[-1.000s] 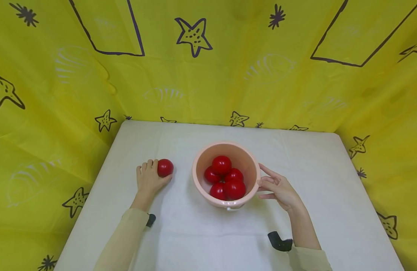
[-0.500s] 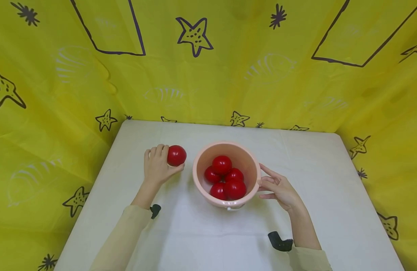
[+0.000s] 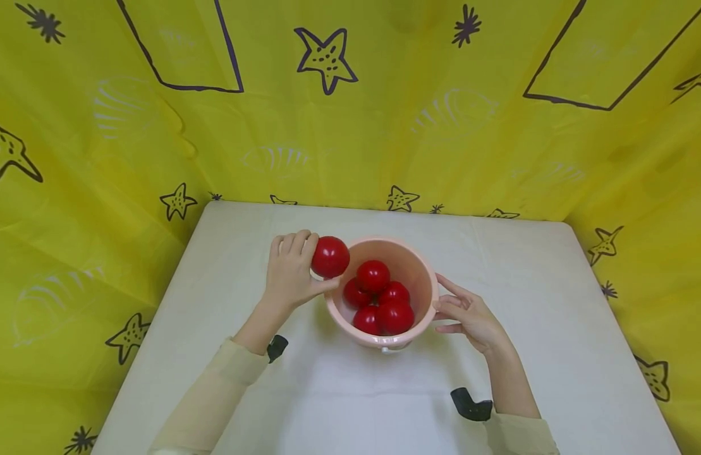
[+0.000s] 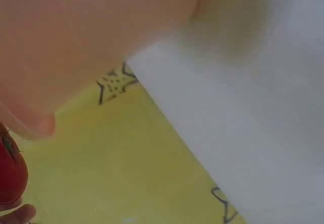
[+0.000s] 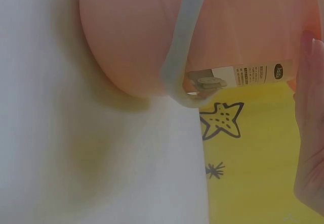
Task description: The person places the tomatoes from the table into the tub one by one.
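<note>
My left hand [image 3: 293,268] grips a red tomato [image 3: 330,257], held up over the left rim of a pink bucket [image 3: 414,266]. In the left wrist view a green stem shows on this tomato [image 4: 10,171], beside the bucket's rim. Several more red tomatoes [image 3: 395,316] lie together at the bottom of the bucket. With fingers spread and fairly straight, my right hand [image 3: 472,321] touches the bucket's right side near the rim. The right wrist view shows that hand [image 5: 311,128] against the bucket wall, partly cut off by the frame.
The bucket stands upright on a white-covered table [image 3: 339,411]. Its pale handle [image 5: 179,47] hangs down beside a printed label [image 5: 248,76]. A yellow curtain [image 3: 350,139] with drawn starfish encloses the table at the back and both sides.
My left hand has lifted the tomato off the table and carried it right, up to the bucket's left rim. The right hand and the bucket stay where they were.
</note>
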`<action>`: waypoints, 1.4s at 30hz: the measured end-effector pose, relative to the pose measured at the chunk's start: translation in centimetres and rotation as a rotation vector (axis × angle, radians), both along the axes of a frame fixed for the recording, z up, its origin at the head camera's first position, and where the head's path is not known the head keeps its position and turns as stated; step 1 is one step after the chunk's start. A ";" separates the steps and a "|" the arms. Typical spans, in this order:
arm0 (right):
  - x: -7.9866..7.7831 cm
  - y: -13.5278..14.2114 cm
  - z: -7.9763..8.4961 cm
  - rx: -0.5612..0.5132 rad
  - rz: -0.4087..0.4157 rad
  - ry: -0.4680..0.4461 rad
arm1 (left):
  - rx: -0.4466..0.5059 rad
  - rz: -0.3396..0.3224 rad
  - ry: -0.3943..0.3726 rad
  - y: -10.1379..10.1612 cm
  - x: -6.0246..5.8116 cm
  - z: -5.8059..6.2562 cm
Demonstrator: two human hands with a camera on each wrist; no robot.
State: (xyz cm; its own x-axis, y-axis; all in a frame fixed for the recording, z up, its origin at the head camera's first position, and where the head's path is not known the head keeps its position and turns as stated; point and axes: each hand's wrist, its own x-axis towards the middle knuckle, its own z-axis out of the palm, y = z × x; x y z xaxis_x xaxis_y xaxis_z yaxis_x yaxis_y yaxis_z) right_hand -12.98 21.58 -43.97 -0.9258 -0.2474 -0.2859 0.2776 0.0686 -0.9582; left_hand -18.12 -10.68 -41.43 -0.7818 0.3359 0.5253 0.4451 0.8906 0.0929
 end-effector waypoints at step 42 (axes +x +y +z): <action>0.0 -0.1 0.0 0.020 0.000 0.006 | -1.005 -0.274 -0.471 7.5 -0.3 -0.2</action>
State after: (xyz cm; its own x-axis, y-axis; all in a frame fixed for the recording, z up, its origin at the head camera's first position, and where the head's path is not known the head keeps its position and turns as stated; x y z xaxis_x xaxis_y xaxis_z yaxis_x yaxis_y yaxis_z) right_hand -13.00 21.48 -43.97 -0.9275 -0.2419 -0.2850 0.2717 0.0875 -0.9584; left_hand -18.46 -3.17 -41.58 -0.6658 0.6278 -0.4032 0.7453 0.5349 -0.3980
